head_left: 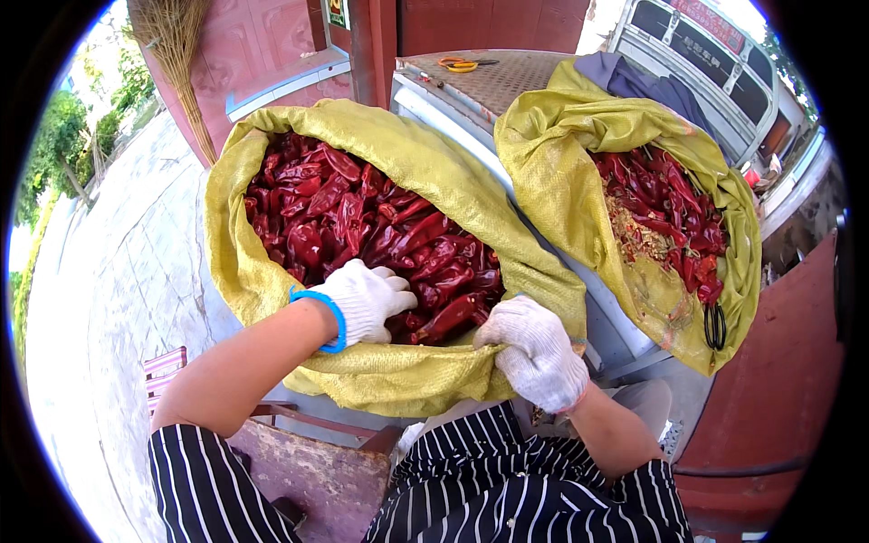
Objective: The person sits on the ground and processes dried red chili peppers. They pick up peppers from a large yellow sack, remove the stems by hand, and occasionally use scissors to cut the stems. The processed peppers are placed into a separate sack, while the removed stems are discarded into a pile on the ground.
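Observation:
A large yellow woven sack (534, 262) full of dried red chillies (335, 199) sits in front of me. My left hand (367, 299), in a white knit glove with a blue cuff, reaches into the chillies at the near left, its fingers apart and slightly bent, the tips partly hidden among them. My right hand (534, 353), also gloved, is closed on the sack's near rim at the right. A second yellow sack (543, 136) at the right holds red chillies, pale seeds or bits, and black-handled scissors (713, 326) near its front edge.
Orange-handled scissors (457, 64) lie on a metal deck (434, 81) behind the sacks, beside dark cloth (625, 77) and a vehicle cab (688, 50). A straw broom (172, 63) leans at the back left. A worn bench (299, 462) is below me, with paved ground (109, 271) left.

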The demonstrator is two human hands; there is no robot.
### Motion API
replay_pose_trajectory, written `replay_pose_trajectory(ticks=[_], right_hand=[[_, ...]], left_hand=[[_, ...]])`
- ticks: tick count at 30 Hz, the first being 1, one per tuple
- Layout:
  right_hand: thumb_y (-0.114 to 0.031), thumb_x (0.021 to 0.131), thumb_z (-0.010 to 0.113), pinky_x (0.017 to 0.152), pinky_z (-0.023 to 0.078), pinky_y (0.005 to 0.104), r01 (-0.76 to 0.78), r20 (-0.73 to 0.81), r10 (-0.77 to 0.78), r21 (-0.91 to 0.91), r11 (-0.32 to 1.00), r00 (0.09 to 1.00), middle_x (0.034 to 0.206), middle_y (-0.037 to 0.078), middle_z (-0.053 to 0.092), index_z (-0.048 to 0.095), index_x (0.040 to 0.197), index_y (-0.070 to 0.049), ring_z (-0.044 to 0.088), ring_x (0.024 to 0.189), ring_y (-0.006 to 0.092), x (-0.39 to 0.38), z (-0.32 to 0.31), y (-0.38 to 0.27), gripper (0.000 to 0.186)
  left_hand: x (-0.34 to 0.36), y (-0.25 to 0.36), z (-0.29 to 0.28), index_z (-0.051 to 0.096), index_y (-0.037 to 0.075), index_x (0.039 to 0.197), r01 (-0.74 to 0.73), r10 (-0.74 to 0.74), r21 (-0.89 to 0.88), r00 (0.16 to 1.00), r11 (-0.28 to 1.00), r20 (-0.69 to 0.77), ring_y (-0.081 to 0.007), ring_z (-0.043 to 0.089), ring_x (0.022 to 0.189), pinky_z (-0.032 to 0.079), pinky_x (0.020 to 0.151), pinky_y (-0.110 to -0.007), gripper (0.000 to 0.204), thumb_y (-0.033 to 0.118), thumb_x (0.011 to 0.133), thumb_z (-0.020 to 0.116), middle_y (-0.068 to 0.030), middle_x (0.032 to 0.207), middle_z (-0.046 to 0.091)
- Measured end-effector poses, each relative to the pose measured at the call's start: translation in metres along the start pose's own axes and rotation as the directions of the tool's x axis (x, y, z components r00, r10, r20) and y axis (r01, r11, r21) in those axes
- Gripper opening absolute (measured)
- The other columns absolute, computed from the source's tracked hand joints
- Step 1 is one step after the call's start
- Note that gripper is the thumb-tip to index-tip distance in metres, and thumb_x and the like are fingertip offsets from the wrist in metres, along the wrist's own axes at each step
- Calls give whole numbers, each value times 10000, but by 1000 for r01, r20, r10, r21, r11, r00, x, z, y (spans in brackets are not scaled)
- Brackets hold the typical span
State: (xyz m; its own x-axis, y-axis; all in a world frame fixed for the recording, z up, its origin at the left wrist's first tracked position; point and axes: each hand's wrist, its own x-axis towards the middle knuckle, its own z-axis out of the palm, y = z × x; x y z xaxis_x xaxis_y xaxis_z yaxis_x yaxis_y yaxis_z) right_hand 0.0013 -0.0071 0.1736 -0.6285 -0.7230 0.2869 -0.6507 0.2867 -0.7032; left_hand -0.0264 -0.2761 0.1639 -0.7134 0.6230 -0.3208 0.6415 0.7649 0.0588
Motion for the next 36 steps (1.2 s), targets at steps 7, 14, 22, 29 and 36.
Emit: replay_pose_trajectory(ticks=[7,14,22,29,36], right_hand=[[-338,868,686,945,501,381,-492,526,338,183,851,780,1171,192,668,528,1346,-7,656,1078,280,43,-34,23,603],[-582,605,837,1097,427,468,-422,47,568,-620,662,822,1590,308,231,155,1598,-161,449,1366,446,102,13,51,1276],[-456,597,891,1095,418,500,-559,95,608,-305,772,788,1564,379,212,-25,1598,-334,442,1360,496,161,73,69,1362],[-227,760,766,926,529,510,-395,206,485,-360,845,850,1437,333,412,8,1596,-345,644,1095,472,250,127,50,1134],[-234,853,655,783,545,451,130,462,109,-456,881,880,1115,227,664,54,1607,-185,720,944,344,318,182,11,966]], left_hand=[[-66,-55,-49,369,79,1495,666,-519,-122,439,736,-733,-353,372,1424,342,1129,-487,1025,400,653,857,-185,1513,420],[-109,-136,36,265,32,1531,586,-990,-799,62,139,-127,-379,516,1282,456,1049,-495,1034,336,725,836,-230,1422,497],[-127,-143,41,440,34,1462,-354,-936,-907,334,-230,106,-215,653,949,547,822,-336,638,41,847,608,-112,1192,640],[-124,-130,1,566,2,1361,-463,-978,-885,199,-44,-56,-137,629,958,508,859,-265,528,38,837,608,-65,1149,672],[-125,-144,3,705,-3,1081,-449,-986,-890,101,77,-136,-114,597,877,481,850,-258,268,10,839,591,-53,1003,704]])
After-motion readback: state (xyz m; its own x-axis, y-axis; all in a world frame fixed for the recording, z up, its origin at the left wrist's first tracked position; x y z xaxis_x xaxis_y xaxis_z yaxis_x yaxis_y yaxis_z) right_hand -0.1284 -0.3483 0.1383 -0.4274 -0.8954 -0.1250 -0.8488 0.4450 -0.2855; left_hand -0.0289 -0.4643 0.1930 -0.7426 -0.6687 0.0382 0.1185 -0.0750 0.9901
